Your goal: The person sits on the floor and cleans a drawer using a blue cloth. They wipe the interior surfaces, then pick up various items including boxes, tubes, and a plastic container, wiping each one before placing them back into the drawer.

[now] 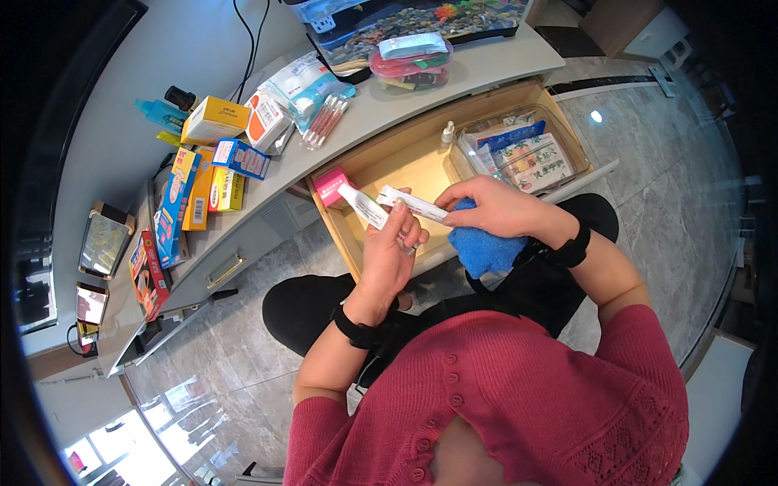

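My left hand (392, 246) holds a white tube (366, 208) with printed writing, its wide end pointing up and left. Between the fingers of my right hand (495, 209) is one end of a slim white packet or stick (413, 204); its other end lies by my left thumb. A blue cloth (486, 248) hangs beneath my right hand, against the palm. Both hands are over the front of an open wooden drawer (401, 158). A pink box (332, 186) stands in the drawer's left corner, just beyond the tube.
In the drawer are a small white bottle (448, 132) and a clear plastic bin (580, 159) of packets. On the grey cabinet top (486, 61) stand medicine boxes (216, 120), a bundle of swabs or vials (326, 121), a lidded plastic container (410, 64) and a fish tank (413, 24).
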`<act>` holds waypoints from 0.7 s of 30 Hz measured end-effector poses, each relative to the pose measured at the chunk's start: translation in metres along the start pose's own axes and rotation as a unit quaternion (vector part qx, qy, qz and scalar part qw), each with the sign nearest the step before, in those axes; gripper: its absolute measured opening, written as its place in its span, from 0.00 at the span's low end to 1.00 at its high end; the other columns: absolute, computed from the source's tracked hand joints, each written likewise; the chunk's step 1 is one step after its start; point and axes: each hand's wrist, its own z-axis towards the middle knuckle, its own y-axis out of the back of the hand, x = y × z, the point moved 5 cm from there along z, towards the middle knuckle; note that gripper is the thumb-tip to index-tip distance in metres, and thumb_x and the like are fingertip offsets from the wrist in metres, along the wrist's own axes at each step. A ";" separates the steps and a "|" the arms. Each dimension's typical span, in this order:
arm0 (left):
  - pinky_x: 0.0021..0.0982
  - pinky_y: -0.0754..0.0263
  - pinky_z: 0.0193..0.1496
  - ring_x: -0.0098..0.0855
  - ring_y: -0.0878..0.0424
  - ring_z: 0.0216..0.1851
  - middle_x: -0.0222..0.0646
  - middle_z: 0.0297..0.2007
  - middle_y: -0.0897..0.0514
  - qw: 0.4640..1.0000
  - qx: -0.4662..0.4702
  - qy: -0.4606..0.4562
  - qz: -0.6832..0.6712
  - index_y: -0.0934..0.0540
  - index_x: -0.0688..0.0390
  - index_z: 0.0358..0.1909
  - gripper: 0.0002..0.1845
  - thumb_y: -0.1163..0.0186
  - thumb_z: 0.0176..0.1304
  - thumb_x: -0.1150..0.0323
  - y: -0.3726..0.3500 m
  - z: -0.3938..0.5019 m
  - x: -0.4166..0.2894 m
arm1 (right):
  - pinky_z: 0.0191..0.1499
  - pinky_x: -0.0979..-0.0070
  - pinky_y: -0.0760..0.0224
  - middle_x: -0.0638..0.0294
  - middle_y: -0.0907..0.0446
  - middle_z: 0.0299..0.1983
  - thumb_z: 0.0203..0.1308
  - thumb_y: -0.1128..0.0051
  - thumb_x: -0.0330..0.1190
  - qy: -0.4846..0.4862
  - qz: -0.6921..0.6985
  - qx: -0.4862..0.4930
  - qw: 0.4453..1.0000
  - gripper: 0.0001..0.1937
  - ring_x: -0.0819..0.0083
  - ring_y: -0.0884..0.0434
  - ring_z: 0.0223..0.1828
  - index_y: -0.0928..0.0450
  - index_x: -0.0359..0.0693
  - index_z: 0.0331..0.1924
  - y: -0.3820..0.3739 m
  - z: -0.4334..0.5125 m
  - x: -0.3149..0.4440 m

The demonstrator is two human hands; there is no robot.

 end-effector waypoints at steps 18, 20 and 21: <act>0.27 0.39 0.31 0.22 0.38 0.21 0.28 0.26 0.29 0.985 0.046 0.072 -0.150 0.29 0.55 0.54 0.24 0.59 0.71 0.48 0.005 0.005 -0.004 | 0.43 0.77 0.28 0.58 0.18 0.34 0.56 0.41 0.30 0.042 0.057 -0.224 0.972 0.12 0.75 0.20 0.36 0.19 0.36 0.43 0.041 -0.018 -0.005; 0.27 0.39 0.31 0.23 0.38 0.21 0.30 0.27 0.28 0.991 0.049 0.069 -0.106 0.29 0.56 0.55 0.26 0.60 0.71 0.46 0.005 0.005 -0.004 | 0.44 0.77 0.28 0.58 0.18 0.35 0.55 0.41 0.30 0.055 0.045 -0.225 0.972 0.12 0.75 0.20 0.37 0.19 0.37 0.43 0.043 -0.021 -0.002; 0.28 0.40 0.31 0.23 0.38 0.21 0.30 0.28 0.28 0.995 0.043 0.062 -0.067 0.30 0.56 0.55 0.27 0.61 0.71 0.45 0.006 0.005 -0.005 | 0.44 0.77 0.28 0.58 0.18 0.36 0.55 0.41 0.30 0.059 0.041 -0.224 0.972 0.12 0.74 0.21 0.38 0.18 0.38 0.43 0.044 -0.022 -0.001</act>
